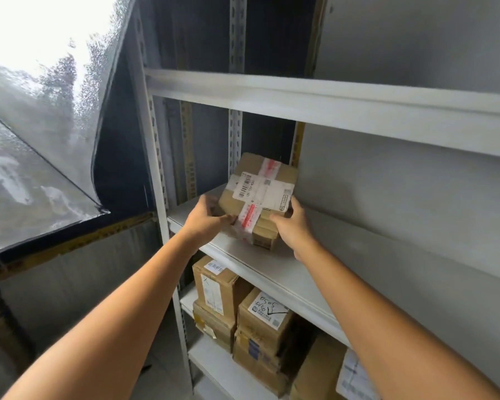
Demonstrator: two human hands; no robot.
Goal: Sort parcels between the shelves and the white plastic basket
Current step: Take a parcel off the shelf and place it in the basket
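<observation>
Fingers [225, 219] of left hand [205, 217]: curled onto the near face of parcel [260, 194], thumb on its left side, gripping; the hand sits just right of post [160, 183], a gap between them. Parcel: brown carton with a white label on top and red-and-white tape across it, held from both sides. It is at the left front of shelf [344, 255], its bottom near edge meeting the board just behind the front lip; whether it rests fully there cannot be told. Right hand [294, 226]: thumb on the near face, fingers up the parcel's right side, gripping the near right corner. Shelf, right of parcel: bare board running on to the frame edge, backed by wall [416, 183]; open room also behind the parcel, back to the rear uprights. Upper shelf [329, 102]: front edge well above the parcel's top, free height between. Boxes [264, 316], below shelf: stacked on lower boards, left stack near the post, others to its right, the tallest top close under the shelf's front lip.
</observation>
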